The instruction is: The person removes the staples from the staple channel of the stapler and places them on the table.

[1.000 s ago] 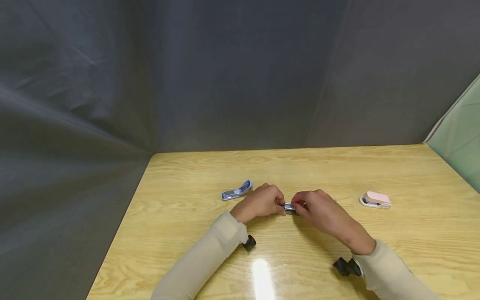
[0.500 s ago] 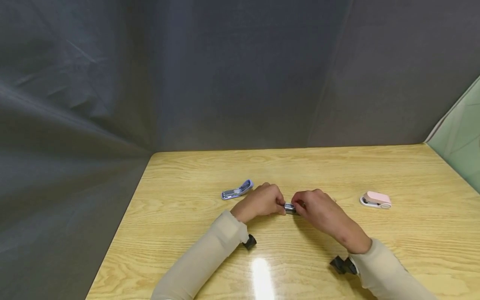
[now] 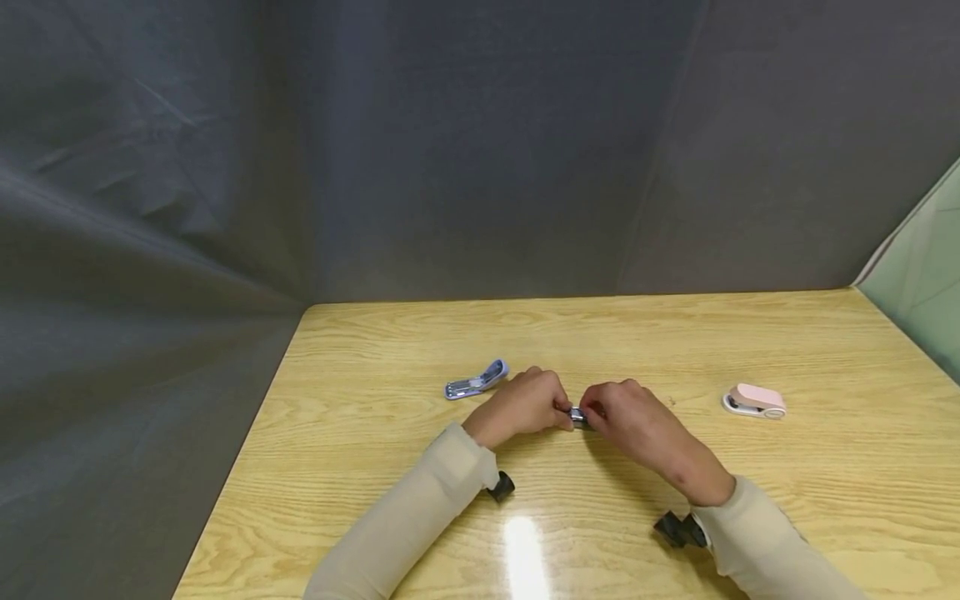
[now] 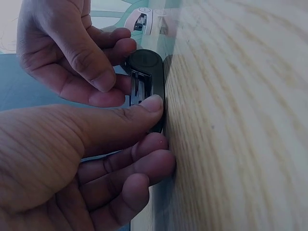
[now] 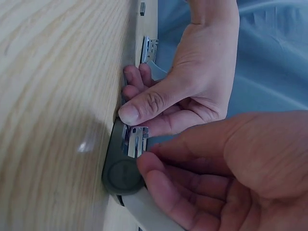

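A pale yellow wooden table (image 3: 330, 467) fills the lower part of the head view, its grain running mostly across and its far left corner rounded. A patch of glare (image 3: 526, 557) shines near the front. Dark grey cloth (image 3: 480, 158) hangs behind the far edge and down the left side, where it is creased; a pale green surface (image 3: 922, 267) shows past the right edge.

Near the middle of the table, right at its surface, is an opened dark mini stapler (image 5: 122, 177). The left hand (image 3: 525, 406) pinches its front end between thumb and fingers. The right hand (image 3: 637, 425) closes narrowly on it at the metal magazine; what exactly lies between those fingertips is hidden. A blue stapler (image 3: 467, 387) lies opened out beside the left hand, and a pink stapler (image 3: 757, 395) stands well apart on the right.
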The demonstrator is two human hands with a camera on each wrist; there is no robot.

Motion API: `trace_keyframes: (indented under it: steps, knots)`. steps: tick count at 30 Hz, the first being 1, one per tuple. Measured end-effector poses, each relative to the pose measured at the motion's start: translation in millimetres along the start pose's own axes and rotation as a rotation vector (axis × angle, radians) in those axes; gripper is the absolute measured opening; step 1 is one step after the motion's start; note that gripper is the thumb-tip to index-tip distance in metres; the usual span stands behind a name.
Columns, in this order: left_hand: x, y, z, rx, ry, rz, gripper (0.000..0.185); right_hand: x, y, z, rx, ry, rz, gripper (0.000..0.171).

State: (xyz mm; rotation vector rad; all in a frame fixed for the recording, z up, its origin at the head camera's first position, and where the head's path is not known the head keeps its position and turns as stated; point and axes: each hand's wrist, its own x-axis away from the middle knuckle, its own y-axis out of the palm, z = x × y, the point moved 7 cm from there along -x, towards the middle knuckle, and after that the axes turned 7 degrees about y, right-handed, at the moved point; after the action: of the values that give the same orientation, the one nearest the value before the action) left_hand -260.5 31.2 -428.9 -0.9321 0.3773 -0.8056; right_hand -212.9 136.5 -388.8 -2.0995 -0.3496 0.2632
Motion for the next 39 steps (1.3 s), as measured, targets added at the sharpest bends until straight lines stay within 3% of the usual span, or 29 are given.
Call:
trace_keyframes:
  steps: [6,17,27,39]
  knots:
    - [-0.4,1.0,-0.7,-0.002,-0.005,-0.006,0.022,0.1,2.7,-0.2,0.005,-0.004,0.002,0.012]
    - [-2.7,-0.2,3.4,-0.018,0.011,-0.017,0.020,0.7,1.0,4.3,0.031,0.055,0.120,0.007]
    - [-2.8,-0.1,1.4,-0.021,-0.018,-0.027,0.023,-0.6,0.9,5.6,-0.015,0.060,0.143,0.010]
    - [-5.3,2.1,1.9,-0.003,-0.017,-0.025,0.021,-3.5,1.6,7.1,0.003,0.053,0.143,0.015]
